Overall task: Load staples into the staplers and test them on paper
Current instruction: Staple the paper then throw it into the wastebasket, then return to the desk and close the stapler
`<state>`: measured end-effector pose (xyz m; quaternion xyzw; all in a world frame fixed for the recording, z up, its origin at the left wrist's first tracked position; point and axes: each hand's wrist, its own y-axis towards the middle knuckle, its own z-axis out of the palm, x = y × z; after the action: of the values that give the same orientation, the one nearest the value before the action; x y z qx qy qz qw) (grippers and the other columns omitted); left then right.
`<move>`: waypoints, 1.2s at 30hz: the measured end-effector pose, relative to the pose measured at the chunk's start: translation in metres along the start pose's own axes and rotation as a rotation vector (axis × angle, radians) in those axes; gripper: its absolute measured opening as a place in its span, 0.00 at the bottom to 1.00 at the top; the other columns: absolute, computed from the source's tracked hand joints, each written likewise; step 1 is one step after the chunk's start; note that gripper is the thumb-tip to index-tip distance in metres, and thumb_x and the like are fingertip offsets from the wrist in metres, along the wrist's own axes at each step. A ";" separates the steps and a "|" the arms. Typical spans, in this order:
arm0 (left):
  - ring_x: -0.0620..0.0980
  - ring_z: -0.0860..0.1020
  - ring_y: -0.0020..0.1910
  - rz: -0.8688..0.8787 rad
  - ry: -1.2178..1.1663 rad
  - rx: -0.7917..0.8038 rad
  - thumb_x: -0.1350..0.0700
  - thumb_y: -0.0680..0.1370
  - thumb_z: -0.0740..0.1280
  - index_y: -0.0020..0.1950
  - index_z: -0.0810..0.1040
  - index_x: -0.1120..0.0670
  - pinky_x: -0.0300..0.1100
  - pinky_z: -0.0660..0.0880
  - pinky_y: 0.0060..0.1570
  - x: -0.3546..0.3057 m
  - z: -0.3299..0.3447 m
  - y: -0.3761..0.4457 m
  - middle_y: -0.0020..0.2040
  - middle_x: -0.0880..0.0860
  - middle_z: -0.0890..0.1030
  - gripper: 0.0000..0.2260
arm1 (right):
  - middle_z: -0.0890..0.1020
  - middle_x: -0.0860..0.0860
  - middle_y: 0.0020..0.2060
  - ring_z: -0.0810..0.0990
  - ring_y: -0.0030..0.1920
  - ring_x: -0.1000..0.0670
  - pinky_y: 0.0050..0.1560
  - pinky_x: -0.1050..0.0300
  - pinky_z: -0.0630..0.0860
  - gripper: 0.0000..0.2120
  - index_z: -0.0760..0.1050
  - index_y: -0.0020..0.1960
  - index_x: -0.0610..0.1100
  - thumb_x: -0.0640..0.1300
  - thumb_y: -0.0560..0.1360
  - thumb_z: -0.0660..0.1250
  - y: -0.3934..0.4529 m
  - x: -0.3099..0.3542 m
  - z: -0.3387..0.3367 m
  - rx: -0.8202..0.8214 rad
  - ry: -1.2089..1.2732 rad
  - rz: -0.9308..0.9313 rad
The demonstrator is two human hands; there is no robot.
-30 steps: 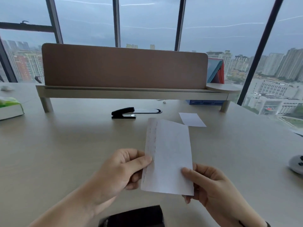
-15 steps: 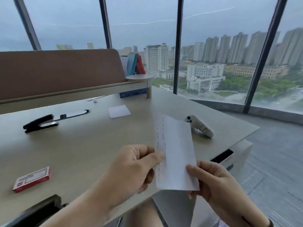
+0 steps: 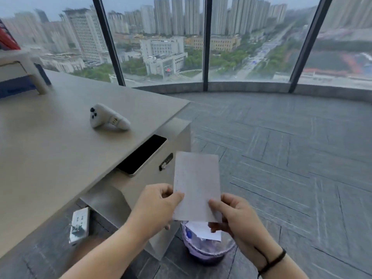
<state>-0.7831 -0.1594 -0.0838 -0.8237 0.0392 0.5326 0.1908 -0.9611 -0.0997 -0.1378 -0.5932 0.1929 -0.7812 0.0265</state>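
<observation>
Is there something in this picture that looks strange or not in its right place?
One thing: a power strip lies on the floor beside the desk, loose and tilted. Otherwise, both hands hold the paper above the waste bin.

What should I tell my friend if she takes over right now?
Left hand: pinching the left edge of the paper.
Right hand: pinching its lower right corner.
The paper is held upright off the desk, right above the bin on the floor, which already holds paper scraps.
Faint marks run down the paper's left side; probably test staples, too blurry to confirm.
No stapler in view now.
Left: likely drop this sheet in the bin, then turn back to the desk.
</observation>
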 end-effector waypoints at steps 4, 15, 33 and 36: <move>0.49 0.77 0.25 -0.227 -0.111 0.097 0.57 0.80 0.67 0.47 0.81 0.62 0.38 0.71 0.21 0.042 0.048 0.042 0.36 0.56 0.82 0.09 | 0.83 0.41 0.36 0.77 0.24 0.47 0.22 0.59 0.76 0.07 0.81 0.50 0.37 0.38 0.79 0.65 0.017 -0.049 -0.028 -0.144 0.052 0.140; 0.51 0.78 0.22 -0.614 -0.061 0.174 0.59 0.78 0.67 0.49 0.80 0.62 0.34 0.68 0.19 0.151 0.121 0.095 0.33 0.59 0.83 0.07 | 0.78 0.40 0.30 0.76 0.20 0.49 0.20 0.60 0.75 0.08 0.75 0.45 0.35 0.33 0.80 0.59 0.059 -0.168 -0.050 -0.388 0.132 0.544; 0.49 0.74 0.23 -0.452 0.012 0.116 0.59 0.78 0.65 0.40 0.79 0.61 0.36 0.70 0.21 0.146 0.088 0.124 0.32 0.56 0.80 0.09 | 0.79 0.39 0.42 0.73 0.28 0.48 0.27 0.59 0.70 0.07 0.74 0.54 0.37 0.41 0.80 0.62 0.100 -0.152 -0.057 -0.387 0.081 0.495; 0.49 0.76 0.24 -0.354 -0.025 0.064 0.58 0.78 0.66 0.40 0.80 0.61 0.37 0.71 0.22 0.124 0.079 0.119 0.33 0.56 0.81 0.09 | 0.81 0.41 0.40 0.74 0.28 0.48 0.27 0.59 0.71 0.05 0.77 0.49 0.39 0.41 0.79 0.64 0.095 -0.125 -0.046 -0.332 0.026 0.369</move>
<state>-0.8298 -0.2245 -0.2553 -0.8046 -0.0918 0.4993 0.3079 -0.9855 -0.1413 -0.2945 -0.5341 0.4241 -0.7281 0.0685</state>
